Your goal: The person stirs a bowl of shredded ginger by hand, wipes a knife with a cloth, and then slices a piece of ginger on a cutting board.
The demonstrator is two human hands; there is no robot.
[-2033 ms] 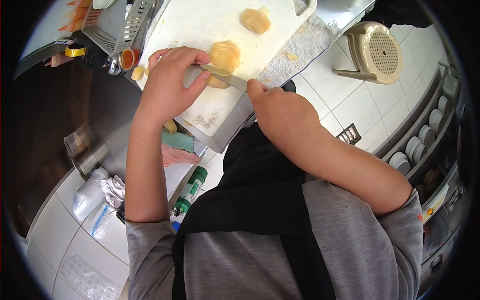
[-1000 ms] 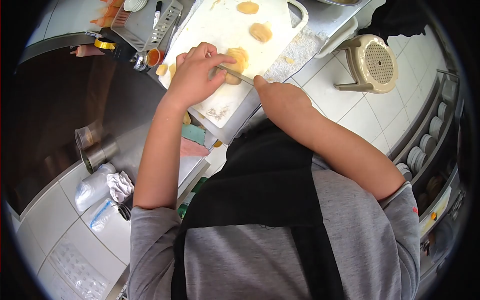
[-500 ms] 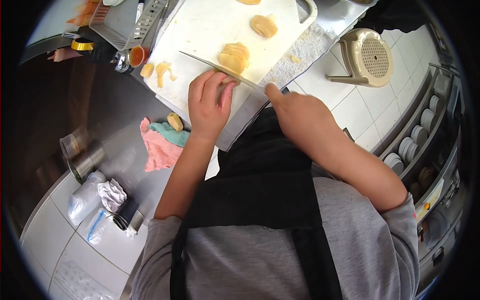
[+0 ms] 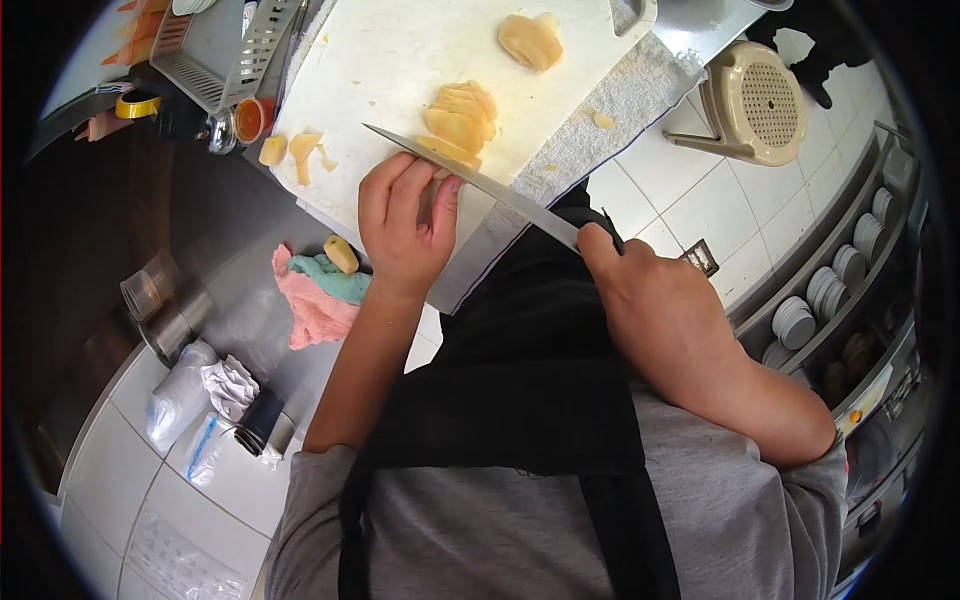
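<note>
My right hand (image 4: 660, 305) grips a long kitchen knife (image 4: 495, 190) by its handle, the blade pointing up and left across the white cutting board (image 4: 375, 65). My left hand (image 4: 405, 225) has its fingers curled on a pale yellow piece of what looks like peeled potato, mostly hidden behind the fingers and blade. Just beyond the blade lies a fanned stack of potato slices (image 4: 463, 112). A second pile of slices (image 4: 531, 43) sits farther up the board. Several offcuts (image 4: 302, 150) rest at the board's left edge.
Left of my forearm, pink and green cloths (image 4: 318, 305) lie beside a peeled yellow piece (image 4: 341, 254). A plastic basket (image 4: 205, 75) and a cup of orange contents (image 4: 250, 120) stand up left. A stool (image 4: 765, 105) and shelves with stacked white dishes (image 4: 825, 292) are on the right.
My right hand and the knife have drawn back to the right and down. A slice now lies by the near end of the stack. The whole view has shifted slightly.
</note>
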